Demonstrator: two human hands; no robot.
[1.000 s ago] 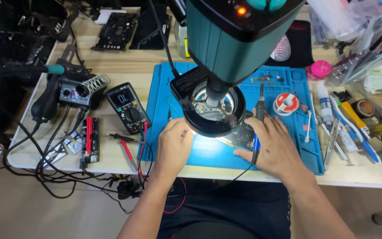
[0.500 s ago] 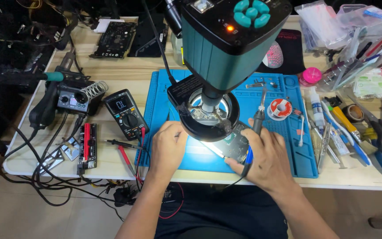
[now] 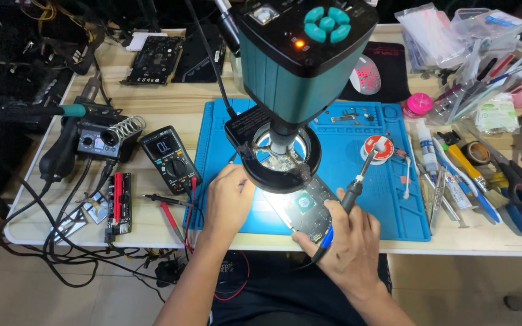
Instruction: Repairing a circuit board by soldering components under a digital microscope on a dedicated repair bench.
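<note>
A green circuit board (image 3: 304,204) lies on the blue work mat (image 3: 388,199), lit under the ring light of a teal microscope (image 3: 300,66). My left hand (image 3: 228,202) rests on the mat at the board's left edge, beside the ring light; whether it holds anything is hidden. My right hand (image 3: 341,238) grips a soldering iron (image 3: 354,188) with a black and blue handle, its tip pointing up and away from the board toward a solder spool (image 3: 378,147).
A multimeter (image 3: 169,158) with red probes and a soldering station (image 3: 95,140) stand left of the mat. Tweezers, tubes, scissors and pens crowd the right side. Circuit boards lie at the back left. Cables hang over the front left edge.
My right hand has lifted the soldering iron so its tip points up toward the solder spool. The view has shifted a little downward and left. My left hand stays by the board.
</note>
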